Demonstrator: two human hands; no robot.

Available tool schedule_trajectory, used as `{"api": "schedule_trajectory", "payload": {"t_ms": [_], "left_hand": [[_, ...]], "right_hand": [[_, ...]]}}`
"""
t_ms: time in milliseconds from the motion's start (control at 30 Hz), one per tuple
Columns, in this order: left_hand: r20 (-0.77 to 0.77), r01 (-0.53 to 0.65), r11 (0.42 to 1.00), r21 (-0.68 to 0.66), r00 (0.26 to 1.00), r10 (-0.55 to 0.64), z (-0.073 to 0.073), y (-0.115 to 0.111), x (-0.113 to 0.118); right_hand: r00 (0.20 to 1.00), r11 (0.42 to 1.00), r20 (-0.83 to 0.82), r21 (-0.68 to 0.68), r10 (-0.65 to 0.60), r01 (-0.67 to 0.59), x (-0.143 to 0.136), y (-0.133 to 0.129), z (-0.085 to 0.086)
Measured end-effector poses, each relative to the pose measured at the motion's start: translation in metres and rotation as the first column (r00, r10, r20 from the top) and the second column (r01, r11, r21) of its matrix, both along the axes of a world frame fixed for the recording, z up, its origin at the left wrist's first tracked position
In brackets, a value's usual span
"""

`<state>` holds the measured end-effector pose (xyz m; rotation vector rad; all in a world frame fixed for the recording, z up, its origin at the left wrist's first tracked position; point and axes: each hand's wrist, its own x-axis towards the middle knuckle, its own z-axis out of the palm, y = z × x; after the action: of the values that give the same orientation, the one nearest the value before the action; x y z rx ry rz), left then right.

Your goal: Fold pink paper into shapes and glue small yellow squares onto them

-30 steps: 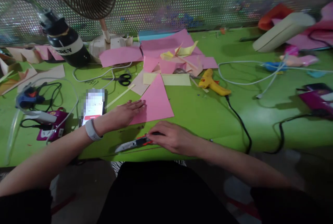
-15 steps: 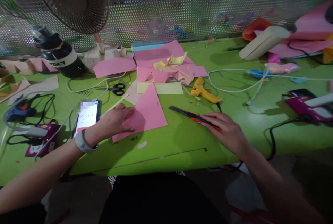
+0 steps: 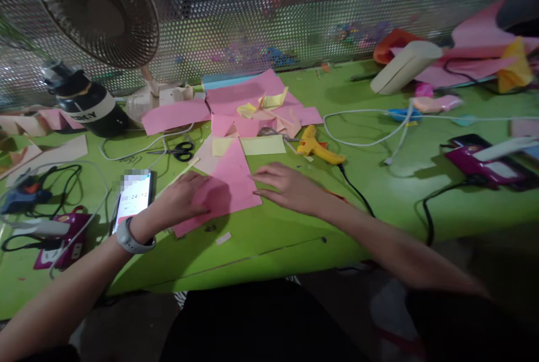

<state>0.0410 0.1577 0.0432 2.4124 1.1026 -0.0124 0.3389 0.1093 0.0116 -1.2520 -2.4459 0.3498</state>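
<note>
Beside the pink paper triangle point(image 3: 234, 179) on the green table point(image 3: 269, 230), the right hand point(image 3: 288, 187) has come in, having let go of the cutter point(image 3: 336, 197), its fingers loose and empty. The left hand point(image 3: 179, 198) rests unclenched, fingers parted, over the opposite side; light, even pressure there should prevent slipping.

This looks like a craft workshop: scraps and sheets of coloured paper point(image 3: 236, 174) cover a green worktop point(image 3: 379, 165), among scissors point(image 3: 176, 152), a yellow glue gun point(image 3: 316, 147) and cabled power sockets point(image 3: 80, 230), before a perforated screen point(image 3: 236, 31).
</note>
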Motion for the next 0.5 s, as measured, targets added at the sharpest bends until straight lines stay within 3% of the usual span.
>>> {"api": "schedule_trajectory", "payload": {"t_ms": [167, 400, 500], "left_hand": [[0.019, 0.057, 0.998, -0.01, 0.998, -0.056, -0.001, 0.003, -0.001], [0.069, 0.066, 0.993, 0.097, 0.995, -0.073, 0.007, -0.015, -0.004], [0.126, 0.044, 0.993, 0.107, 0.99, -0.058, 0.015, -0.021, -0.007]], "right_hand": [[0.994, 0.966, 0.094, -0.255, 0.064, -0.038, -0.033, 0.042, 0.005], [0.983, 0.971, -0.048, -0.154, 0.176, -0.181, -0.037, 0.045, 0.008], [0.973, 0.959, -0.152, -0.202, 0.171, -0.2, -0.028, 0.037, 0.013]]}}
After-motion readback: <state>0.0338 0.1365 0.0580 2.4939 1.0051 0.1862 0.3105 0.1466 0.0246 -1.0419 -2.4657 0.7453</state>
